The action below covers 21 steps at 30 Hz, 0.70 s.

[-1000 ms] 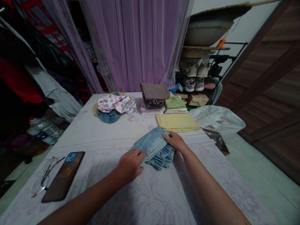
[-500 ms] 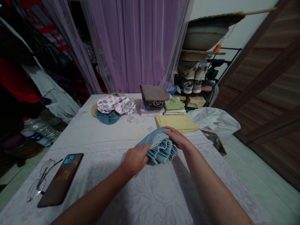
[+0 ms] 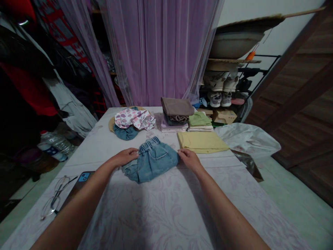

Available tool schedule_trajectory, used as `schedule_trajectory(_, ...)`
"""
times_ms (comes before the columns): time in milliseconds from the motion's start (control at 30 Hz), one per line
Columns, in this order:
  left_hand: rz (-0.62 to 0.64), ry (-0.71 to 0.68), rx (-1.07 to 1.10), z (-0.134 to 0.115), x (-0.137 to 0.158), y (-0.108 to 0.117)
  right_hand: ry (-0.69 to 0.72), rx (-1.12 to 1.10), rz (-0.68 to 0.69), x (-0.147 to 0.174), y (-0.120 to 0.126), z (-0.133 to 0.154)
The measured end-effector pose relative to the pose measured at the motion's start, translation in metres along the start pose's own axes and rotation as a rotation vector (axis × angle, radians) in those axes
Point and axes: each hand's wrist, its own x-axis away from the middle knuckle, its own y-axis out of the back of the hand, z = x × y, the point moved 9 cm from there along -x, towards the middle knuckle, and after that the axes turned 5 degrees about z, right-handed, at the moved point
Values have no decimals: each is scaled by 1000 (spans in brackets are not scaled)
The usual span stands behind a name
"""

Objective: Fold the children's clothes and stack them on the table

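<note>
A floral cloth (image 3: 166, 222) is spread across the lower frame. At centre, denim shorts (image 3: 156, 161) are pinched at the right edge by the right hand (image 3: 191, 161); the waistband (image 3: 149, 144) is touched by the left hand (image 3: 125, 157), whose grip cannot be told.

No readable text, bottle label (image 3: 53, 151) seemingly blurred

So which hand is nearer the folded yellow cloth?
The right hand, just in front of the yellow cloth; the left hand is farther off to the left, across the denim garment.
</note>
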Motion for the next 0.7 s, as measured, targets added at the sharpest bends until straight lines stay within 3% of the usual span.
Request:
schedule_trajectory(100,-292,-5,-365,-13,27,7,74,67,-19,4,-11,-2)
schedule_trajectory(167,-432,-58,-545,-26,49,-5,98,127,-3,7,-17,4)
schedule_trajectory(267,-541,-109,-640,-31,72,-31,98,235,7,10,-21,13)
schedule_trajectory(367,-615,-103,-633,-22,77,-44,95,318,-6,11,-24,19)
schedule_trajectory(467,-580,-15,-575,-9,64,-41,133,343,43,6,-32,22)
schedule_trajectory(600,-431,122,-427,-3,31,-28,154,362,115,0,-43,21)
schedule_trajectory(700,-318,150,-278,-6,9,-24,162,408,71,3,-41,26)
